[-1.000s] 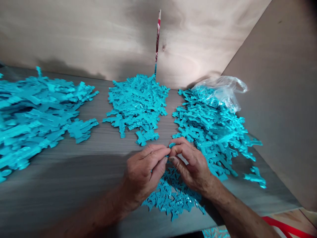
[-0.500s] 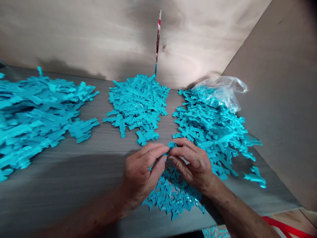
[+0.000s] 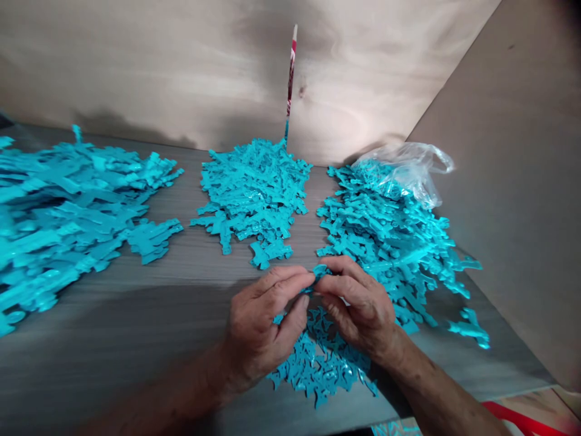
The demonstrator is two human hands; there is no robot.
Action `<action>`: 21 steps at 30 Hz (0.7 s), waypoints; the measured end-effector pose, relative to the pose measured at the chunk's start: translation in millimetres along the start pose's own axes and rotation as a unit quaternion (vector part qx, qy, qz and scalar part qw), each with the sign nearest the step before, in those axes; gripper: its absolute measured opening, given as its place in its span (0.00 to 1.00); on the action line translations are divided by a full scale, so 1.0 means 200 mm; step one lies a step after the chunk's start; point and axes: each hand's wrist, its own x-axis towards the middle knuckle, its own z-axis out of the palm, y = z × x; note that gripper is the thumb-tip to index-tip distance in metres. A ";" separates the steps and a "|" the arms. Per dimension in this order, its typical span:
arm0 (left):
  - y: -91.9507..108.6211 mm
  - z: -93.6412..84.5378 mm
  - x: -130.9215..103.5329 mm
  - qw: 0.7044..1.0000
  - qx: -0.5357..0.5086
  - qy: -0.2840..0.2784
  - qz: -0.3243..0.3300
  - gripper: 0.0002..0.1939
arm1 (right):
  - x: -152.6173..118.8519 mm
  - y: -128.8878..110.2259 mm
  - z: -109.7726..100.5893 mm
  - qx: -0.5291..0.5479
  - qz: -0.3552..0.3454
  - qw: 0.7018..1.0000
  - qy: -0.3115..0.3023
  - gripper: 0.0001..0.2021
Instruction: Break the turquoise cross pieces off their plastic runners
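Note:
Between my fingertips sits a small turquoise plastic piece (image 3: 320, 271), partly covered by the fingers. My left hand (image 3: 270, 321) pinches its left side between thumb and fingers. From the right, my right hand (image 3: 356, 303) grips the same piece with thumb and fingertips. Both hands are raised over a spread of small, pointed turquoise pieces (image 3: 318, 369) at the table's front. Just beyond the hands lies a loose turquoise piece (image 3: 270, 251), at the near edge of the middle pile (image 3: 254, 181).
Larger turquoise piles lie at left (image 3: 68, 212) and right (image 3: 385, 242) on the grey wood-grain table (image 3: 149, 339). A clear plastic bag (image 3: 417, 172) rests on the right pile. A thin red-and-white stick (image 3: 291, 79) stands against the back panel. A red strap (image 3: 512, 418) shows bottom right.
Both hands have shifted very slightly right, still pinching the piece, and more of it shows between the fingers. The piles look the same; the view has tilted a little.

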 end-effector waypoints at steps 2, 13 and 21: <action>0.00 0.00 0.00 1.000 -0.001 -0.002 -0.005 0.14 | 0.00 0.00 0.00 -0.001 -0.003 1.000 0.002 0.06; -0.01 0.00 0.01 1.000 -0.015 -0.007 -0.021 0.14 | 0.03 -0.02 -0.01 0.026 0.008 1.000 0.002 0.05; 0.01 0.00 0.01 1.000 -0.015 0.012 -0.013 0.14 | 0.04 -0.03 0.00 0.009 -0.035 0.999 0.022 0.07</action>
